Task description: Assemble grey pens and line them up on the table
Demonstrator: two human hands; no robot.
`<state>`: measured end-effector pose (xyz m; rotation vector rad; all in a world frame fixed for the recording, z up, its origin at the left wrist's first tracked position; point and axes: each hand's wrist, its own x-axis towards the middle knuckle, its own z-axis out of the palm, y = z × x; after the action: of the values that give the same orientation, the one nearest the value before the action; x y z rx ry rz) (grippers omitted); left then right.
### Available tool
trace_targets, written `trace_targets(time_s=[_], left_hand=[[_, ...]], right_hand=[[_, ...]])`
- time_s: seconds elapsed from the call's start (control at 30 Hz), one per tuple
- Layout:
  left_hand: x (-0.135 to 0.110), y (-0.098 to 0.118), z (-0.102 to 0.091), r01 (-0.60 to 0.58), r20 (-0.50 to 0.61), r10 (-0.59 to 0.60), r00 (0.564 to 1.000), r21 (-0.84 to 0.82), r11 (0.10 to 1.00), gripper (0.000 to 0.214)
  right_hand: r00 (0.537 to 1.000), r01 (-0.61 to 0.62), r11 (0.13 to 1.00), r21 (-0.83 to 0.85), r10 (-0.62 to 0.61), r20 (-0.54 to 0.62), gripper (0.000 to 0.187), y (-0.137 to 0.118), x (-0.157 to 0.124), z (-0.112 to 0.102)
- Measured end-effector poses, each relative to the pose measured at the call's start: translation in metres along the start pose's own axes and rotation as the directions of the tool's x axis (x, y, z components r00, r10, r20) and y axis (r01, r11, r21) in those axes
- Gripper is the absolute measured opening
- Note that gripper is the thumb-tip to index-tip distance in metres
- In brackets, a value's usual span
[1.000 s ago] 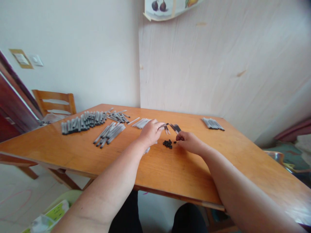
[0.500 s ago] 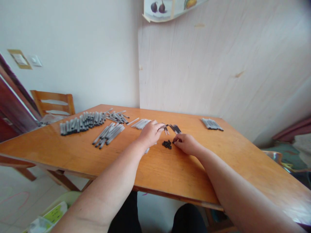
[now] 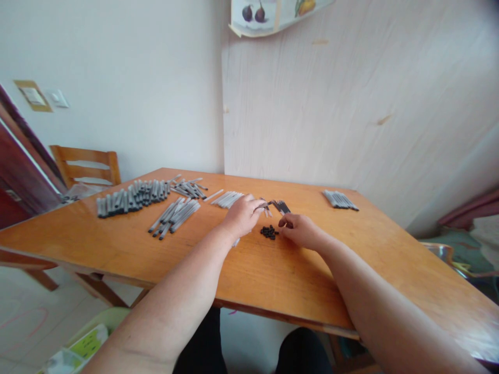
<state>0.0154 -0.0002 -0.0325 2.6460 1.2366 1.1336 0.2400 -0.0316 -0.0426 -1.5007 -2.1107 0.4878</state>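
My left hand (image 3: 244, 214) is closed around a slim pen (image 3: 265, 204), whose dark end points to the right past my fingertips. Just below it lies a small heap of short black caps (image 3: 268, 232). My right hand (image 3: 299, 230) rests at the heap's right edge, thumb and fingers pinched together. Whatever is between those fingertips is too small to make out. Behind both hands is a row of dark-ended thin sticks (image 3: 281, 206), partly covered by my fingers. Pale barrels (image 3: 226, 199) lie behind my left hand.
Grey pens with dark ends form a long stack (image 3: 132, 198) at the table's left, with looser bundles (image 3: 174, 215) beside it. Another bundle (image 3: 340, 199) lies at the back right. A wooden chair (image 3: 86, 163) stands beyond the left edge; the wall borders the table's back.
My right fingertips have shifted slightly, and a black cap now lies just beside them at the heap's edge. The pen in my left hand has moved slightly right.
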Motion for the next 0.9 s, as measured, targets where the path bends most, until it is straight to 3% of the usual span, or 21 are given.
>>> trace_targets(time_s=[0.13, 0.3, 0.5, 0.9], left_hand=[[0.0, 0.002, 0.002, -0.031, 0.009, 0.031, 0.999, 0.014, 0.999, 0.027], [0.0, 0.008, 0.004, -0.076, 0.036, 0.075, 0.997, 0.031, 0.997, 0.029], [-0.001, 0.016, 0.002, -0.091, 0.072, 0.088, 0.993, 0.034, 0.995, 0.027], [-0.002, 0.016, 0.008, -0.128, 0.073, 0.128, 0.989, -0.006, 0.992, 0.027]], right_hand=[[0.987, 0.039, 0.997, 0.067, -0.028, -0.161, 0.016, -0.003, 0.001, -0.001], [0.956, 0.121, 0.947, 0.298, -0.03, -0.291, 0.027, -0.013, 0.001, -0.001], [0.945, 0.165, 0.904, 0.394, -0.031, -0.325, 0.033, -0.021, -0.001, -0.002], [0.944, 0.143, 0.953, 0.267, -0.05, -0.327, 0.021, -0.025, -0.005, -0.006]])
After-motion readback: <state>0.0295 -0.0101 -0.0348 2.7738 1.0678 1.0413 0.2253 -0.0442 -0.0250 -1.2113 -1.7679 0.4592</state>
